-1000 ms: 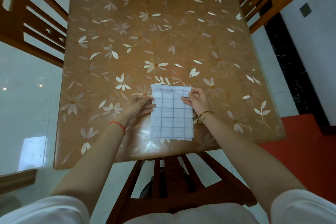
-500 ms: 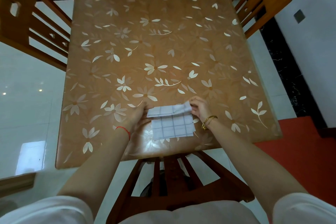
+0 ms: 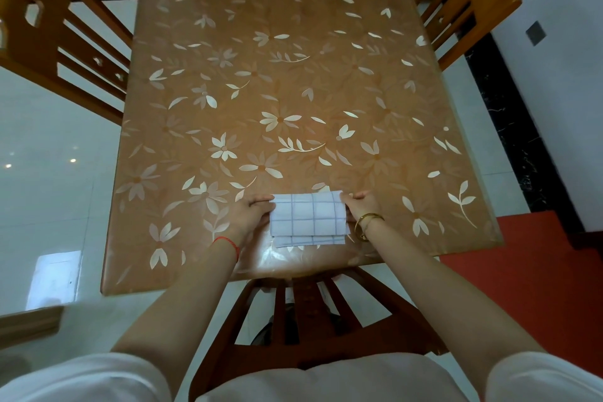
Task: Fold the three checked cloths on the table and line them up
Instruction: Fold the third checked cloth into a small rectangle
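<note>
One white cloth with a thin blue check (image 3: 308, 217) lies near the front edge of the table (image 3: 293, 81), folded toward me into a small rectangle; a strip of the lower layer shows below the top flap. My left hand (image 3: 251, 215) pinches the cloth's left end and my right hand (image 3: 360, 207) pinches its right end. Only this one cloth is in view.
The table has an orange floral cover under a glossy clear sheet. Wooden chairs stand at the far left (image 3: 65, 42), the far right (image 3: 456, 3) and right in front of me (image 3: 310, 313). White floor tiles lie to the left, red floor to the right.
Both hands have brought the cloth's far edge toward me, halving the long cloth into a short rectangle. The hands moved from the far corners down to the near part of the table.
</note>
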Available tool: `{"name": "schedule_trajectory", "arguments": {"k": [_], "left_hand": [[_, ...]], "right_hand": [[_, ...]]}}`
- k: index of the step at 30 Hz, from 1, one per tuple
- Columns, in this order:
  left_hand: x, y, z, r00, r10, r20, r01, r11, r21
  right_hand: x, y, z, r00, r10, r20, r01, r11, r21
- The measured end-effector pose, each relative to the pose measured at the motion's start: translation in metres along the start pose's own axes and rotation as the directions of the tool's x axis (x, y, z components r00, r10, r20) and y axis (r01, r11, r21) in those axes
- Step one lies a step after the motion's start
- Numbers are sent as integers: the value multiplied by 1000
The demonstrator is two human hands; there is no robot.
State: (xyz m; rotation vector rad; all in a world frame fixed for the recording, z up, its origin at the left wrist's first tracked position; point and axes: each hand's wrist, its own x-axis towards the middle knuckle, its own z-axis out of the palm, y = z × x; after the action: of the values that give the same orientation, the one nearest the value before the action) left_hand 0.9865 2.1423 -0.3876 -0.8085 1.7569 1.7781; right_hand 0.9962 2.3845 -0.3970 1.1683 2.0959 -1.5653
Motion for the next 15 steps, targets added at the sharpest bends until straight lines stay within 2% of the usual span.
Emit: {"name": "schedule_trajectory", "arguments": {"k": [4,8,11,15], "left_hand": [[2,-5,-1,1000,9,-9,-8,991,132],[1,-7,1,997,62,34,-69,962,264],[-4,-11,1,987,154,52,-161,896,413],[-4,-21,-2,979,182,96,-205,822,531]], "right_hand": [[3,4,1,998,15,63,-7,992,-128],[8,6,4,999,-8,37,14,987,-159],[7,9,4,997,-68,34,74,975,-211],[4,18,5,989,-143,48,151,954,-261]]}}
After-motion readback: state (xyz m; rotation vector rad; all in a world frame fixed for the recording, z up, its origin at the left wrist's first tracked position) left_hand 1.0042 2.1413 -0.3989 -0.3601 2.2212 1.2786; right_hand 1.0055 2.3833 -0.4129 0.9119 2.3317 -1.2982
